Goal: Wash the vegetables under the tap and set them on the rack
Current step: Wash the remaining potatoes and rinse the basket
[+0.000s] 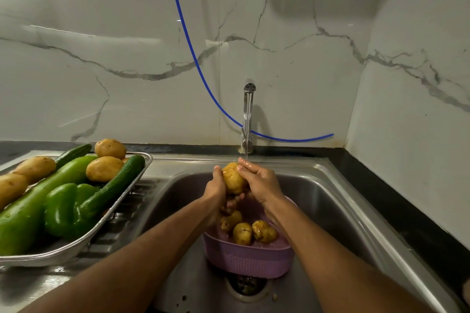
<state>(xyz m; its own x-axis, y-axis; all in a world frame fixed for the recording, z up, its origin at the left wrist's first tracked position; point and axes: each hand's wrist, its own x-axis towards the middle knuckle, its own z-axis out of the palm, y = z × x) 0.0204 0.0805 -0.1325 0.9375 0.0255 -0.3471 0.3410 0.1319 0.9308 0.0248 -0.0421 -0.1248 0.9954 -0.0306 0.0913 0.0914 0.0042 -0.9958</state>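
You had both hands wrapped around 1 potato (pixel 232 178) over the sink (pixel 328 185), right under the thin stream falling from the tap (pixel 248 119). Your left hand (pixel 216 185) cupped it from the left with curled fingers, and your right hand (pixel 259 180) gripped it from the right, fingertips bent over its top where the water landed. The potato stood roughly upright between your palms, its long axis running top to bottom. Just below your hands the purple basket (pixel 249 259) sat in the sink, holding 3 wet potatoes (pixel 243 232) that looked unwashed or only half rinsed. The tray (pixel 142 170) lay well apart to the left, on the draining board, and it carried 4 potatoes (pixel 104 168), 2 cucumbers (pixel 114 183), a green pepper (pixel 63 208) and a long pale green gourd (pixel 38 201). That was the relation your next move turned on: the tray lay to your left, so your left hand was the nearer one for carrying the potato across, while the right could let go and drop to the basket. I'd judge the rinsing as the step in hand, with the job more than halfway through. A wet potato is slippery, so a firm grip on the crossing would have mattered.
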